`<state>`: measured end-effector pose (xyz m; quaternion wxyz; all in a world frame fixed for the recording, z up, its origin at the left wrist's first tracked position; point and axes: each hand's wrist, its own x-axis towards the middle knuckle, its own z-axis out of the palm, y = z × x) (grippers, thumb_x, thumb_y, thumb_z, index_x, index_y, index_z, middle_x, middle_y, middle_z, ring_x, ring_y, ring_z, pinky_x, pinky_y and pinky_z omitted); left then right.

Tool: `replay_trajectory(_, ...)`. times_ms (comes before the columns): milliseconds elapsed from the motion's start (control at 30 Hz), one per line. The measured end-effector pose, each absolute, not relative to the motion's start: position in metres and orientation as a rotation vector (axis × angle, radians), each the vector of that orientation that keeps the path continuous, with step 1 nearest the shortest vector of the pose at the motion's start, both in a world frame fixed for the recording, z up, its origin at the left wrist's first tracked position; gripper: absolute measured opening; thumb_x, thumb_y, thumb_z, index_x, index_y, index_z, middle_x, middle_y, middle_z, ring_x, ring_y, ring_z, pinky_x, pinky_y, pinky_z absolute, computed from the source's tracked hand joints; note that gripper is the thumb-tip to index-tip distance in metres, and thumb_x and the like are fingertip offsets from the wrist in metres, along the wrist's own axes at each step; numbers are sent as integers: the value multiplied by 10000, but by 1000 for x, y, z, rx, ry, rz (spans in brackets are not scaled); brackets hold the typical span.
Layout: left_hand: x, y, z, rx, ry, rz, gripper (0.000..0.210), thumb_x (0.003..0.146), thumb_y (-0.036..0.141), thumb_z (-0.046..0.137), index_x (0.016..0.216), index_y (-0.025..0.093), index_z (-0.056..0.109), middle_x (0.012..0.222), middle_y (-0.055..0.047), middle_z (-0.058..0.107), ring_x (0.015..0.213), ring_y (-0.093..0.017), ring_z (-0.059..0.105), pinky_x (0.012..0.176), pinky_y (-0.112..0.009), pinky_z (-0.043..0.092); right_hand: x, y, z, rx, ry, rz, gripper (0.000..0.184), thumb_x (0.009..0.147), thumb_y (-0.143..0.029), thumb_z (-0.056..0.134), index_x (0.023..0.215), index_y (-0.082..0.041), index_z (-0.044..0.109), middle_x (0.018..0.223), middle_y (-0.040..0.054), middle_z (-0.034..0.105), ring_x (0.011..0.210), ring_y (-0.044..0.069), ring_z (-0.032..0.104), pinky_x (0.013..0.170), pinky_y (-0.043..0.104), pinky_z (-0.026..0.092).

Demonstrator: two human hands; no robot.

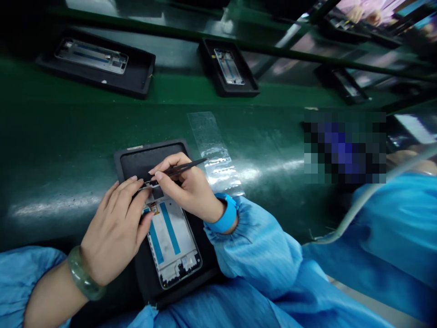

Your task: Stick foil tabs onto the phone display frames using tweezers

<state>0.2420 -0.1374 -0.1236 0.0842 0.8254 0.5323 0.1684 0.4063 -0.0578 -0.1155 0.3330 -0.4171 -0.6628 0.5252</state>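
Observation:
An opened phone frame [186,237] lies tilted in a black tray [218,266] in front of me, close to my body. It has a silver plate with two blue strips and small parts at both ends. My left hand [118,223] is laid over the frame's upper left edge, its fingers bent onto it and the thumb over the side. Black tweezers [186,167] are pinched in my right hand [184,189] above the frame's top end. Their working tips are hidden by the fingers, so I cannot tell what they touch.
A clear plastic strip [216,152] lies on the green bench [78,132] beyond my right hand. Farther back are black trays [139,84] with phone frames [92,57]. At right are a co-worker's blue sleeve [403,223] and a pale cable [365,200]; another person's hands show top right.

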Motion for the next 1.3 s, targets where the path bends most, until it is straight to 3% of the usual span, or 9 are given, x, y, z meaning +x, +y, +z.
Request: replay_trajectory(1300, 244, -140, -130, 2490, 1642, 550, 385, 926, 298, 419, 1252, 94, 438, 1246, -145, 506, 1233, -267, 423, 1030, -470, 395, 405, -60, -117, -985, -2042, 924, 55, 851, -161, 524, 899, -185, 533, 889, 38, 646, 833, 124, 646, 750, 251, 533)
